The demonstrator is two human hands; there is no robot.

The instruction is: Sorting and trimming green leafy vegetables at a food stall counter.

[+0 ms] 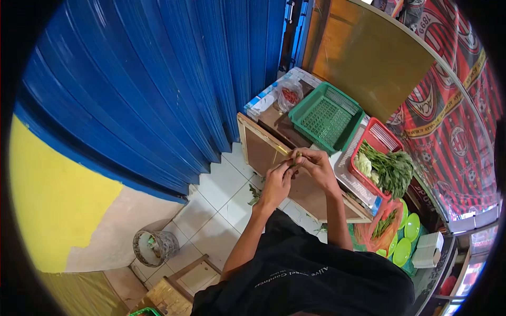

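Observation:
My left hand [278, 179] and my right hand [315, 168] meet in front of me, the fingertips of both pinching a small green stem [295, 158]. Leafy tops of greens [255, 194] show below and left of my left hand; whether they join that stem I cannot tell. Beyond my hands stands a green plastic basket [330, 116] on a low table. To its right a red plastic basket [381, 132] holds a bunch of leafy greens [395, 170] and a pale cabbage-like vegetable [363, 164]. A clear plastic bag of red chilies [290, 95] lies at the table's far left.
A blue folding metal shutter [158, 79] rises on the left. A bucket [155, 248] with scraps stands on the tiled floor, near a wooden stool [172, 298]. On the right are an orange plastic bag [375, 233] with green stalks, lime-green plates [402, 252] and white boxes [427, 249].

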